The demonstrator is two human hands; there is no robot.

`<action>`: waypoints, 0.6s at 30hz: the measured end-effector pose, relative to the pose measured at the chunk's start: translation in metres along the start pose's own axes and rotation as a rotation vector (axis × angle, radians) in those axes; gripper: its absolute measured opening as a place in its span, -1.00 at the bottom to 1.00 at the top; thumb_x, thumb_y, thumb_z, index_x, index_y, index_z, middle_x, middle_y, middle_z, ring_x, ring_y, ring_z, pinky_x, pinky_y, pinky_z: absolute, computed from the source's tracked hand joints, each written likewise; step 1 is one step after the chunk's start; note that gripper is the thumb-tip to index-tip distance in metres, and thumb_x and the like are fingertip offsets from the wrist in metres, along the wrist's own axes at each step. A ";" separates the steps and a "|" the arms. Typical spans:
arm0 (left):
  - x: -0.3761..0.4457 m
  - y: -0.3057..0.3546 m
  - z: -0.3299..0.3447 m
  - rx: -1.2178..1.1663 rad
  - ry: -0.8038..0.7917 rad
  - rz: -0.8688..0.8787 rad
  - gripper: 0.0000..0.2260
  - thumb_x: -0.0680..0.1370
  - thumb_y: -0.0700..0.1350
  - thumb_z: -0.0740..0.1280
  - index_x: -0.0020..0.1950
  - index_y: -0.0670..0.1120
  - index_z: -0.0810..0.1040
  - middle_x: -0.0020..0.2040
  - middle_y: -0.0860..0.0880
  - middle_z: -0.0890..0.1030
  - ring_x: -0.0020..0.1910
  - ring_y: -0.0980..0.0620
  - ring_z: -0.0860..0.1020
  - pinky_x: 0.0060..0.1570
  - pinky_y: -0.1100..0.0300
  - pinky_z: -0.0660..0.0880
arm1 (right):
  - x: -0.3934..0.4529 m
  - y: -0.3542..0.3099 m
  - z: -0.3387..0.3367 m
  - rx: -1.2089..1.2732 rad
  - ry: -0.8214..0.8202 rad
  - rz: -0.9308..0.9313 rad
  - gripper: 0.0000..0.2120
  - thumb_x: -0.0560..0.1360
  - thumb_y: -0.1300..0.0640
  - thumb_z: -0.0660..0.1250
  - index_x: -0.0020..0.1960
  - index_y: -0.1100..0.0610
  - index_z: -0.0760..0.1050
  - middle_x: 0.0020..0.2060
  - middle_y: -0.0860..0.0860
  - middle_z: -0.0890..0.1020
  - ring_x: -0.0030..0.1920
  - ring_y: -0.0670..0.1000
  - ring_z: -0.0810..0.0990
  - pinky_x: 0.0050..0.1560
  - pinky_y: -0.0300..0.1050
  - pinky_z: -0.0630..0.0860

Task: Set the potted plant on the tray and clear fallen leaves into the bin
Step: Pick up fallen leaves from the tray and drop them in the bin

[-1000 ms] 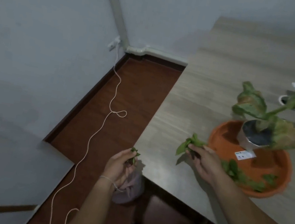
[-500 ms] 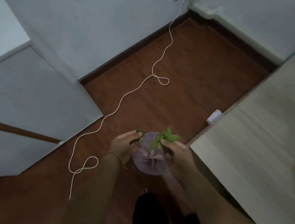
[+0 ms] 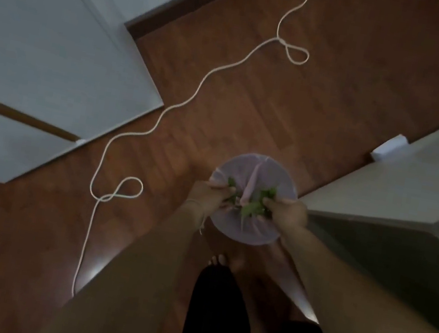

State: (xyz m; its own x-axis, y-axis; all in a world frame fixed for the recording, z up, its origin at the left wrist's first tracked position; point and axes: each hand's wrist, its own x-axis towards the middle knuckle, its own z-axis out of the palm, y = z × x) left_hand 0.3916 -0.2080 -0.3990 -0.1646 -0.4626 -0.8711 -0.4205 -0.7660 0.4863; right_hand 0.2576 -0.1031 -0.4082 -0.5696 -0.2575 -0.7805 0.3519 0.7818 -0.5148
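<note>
A small round bin (image 3: 258,172) lined with a pale purple bag stands on the wooden floor beside the table's corner. Both hands are over its opening. My left hand (image 3: 207,196) pinches a few small green leaves (image 3: 231,185) at the bin's left rim. Over the bin's right side, my right hand (image 3: 287,211) grips a bigger bunch of green leaves (image 3: 256,206). The potted plant and the tray are out of view.
A white cord (image 3: 195,95) snakes across the floor to the left of the bin. The grey table (image 3: 400,190) fills the right side, its corner close to the bin. White doors or panels (image 3: 42,55) stand at the left. My feet and dark trousers are just below the bin.
My right hand has carried its leaves off the table and down to the bin. Both hands have come together over the bin, and my view has tilted down to the floor.
</note>
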 end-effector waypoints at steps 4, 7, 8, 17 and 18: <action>0.029 -0.018 0.005 0.161 -0.065 -0.025 -0.77 0.58 -0.18 0.33 0.16 -0.29 0.59 0.01 -0.21 0.64 -0.07 -0.20 0.67 -0.04 -0.01 0.66 | 0.031 0.016 0.017 -0.160 -0.039 -0.036 -0.71 0.52 0.11 0.38 -0.32 0.24 0.56 -0.18 0.26 0.67 -0.26 0.18 0.62 -0.28 -0.20 0.61; 0.036 -0.028 0.009 0.264 -0.086 0.033 -0.77 0.58 -0.14 0.32 0.12 -0.27 0.62 0.04 -0.23 0.66 -0.10 -0.14 0.67 -0.09 0.07 0.67 | 0.037 0.022 0.022 -0.179 -0.105 -0.042 -0.69 0.53 0.06 0.35 -0.14 0.33 0.63 -0.03 0.32 0.69 -0.07 0.26 0.66 0.06 0.15 0.62; 0.038 -0.030 0.010 0.351 -0.082 0.073 -0.76 0.58 -0.14 0.33 0.12 -0.27 0.63 0.08 -0.24 0.67 0.00 -0.16 0.66 0.04 0.00 0.64 | 0.038 0.023 0.022 -0.238 -0.132 -0.051 -0.68 0.55 0.06 0.33 -0.12 0.34 0.62 -0.03 0.32 0.69 -0.01 0.29 0.65 0.14 0.20 0.57; 0.036 -0.032 0.009 0.552 0.024 0.316 -0.78 0.53 -0.12 0.36 -0.06 -0.26 0.70 -0.09 -0.23 0.71 -0.05 -0.14 0.64 0.04 0.00 0.56 | 0.037 0.025 0.018 -0.271 -0.093 -0.119 -0.84 0.46 0.14 0.43 -0.30 0.09 0.62 -0.19 0.12 0.69 0.00 0.18 0.66 0.04 -0.03 0.55; 0.035 -0.031 0.010 0.527 0.033 0.310 -0.74 0.54 -0.10 0.35 -0.11 -0.29 0.69 -0.17 -0.22 0.68 -0.14 -0.12 0.62 -0.05 0.00 0.55 | 0.038 0.025 0.017 -0.243 -0.059 -0.112 -0.77 0.44 0.13 0.45 -0.39 0.05 0.58 -0.26 0.08 0.67 -0.04 0.17 0.66 0.04 0.01 0.57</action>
State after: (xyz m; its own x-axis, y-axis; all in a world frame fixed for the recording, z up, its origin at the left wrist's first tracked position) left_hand 0.3901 -0.1960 -0.4451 -0.3261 -0.6485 -0.6878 -0.7433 -0.2736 0.6104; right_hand 0.2573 -0.1028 -0.4562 -0.5484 -0.3767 -0.7465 0.0968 0.8582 -0.5041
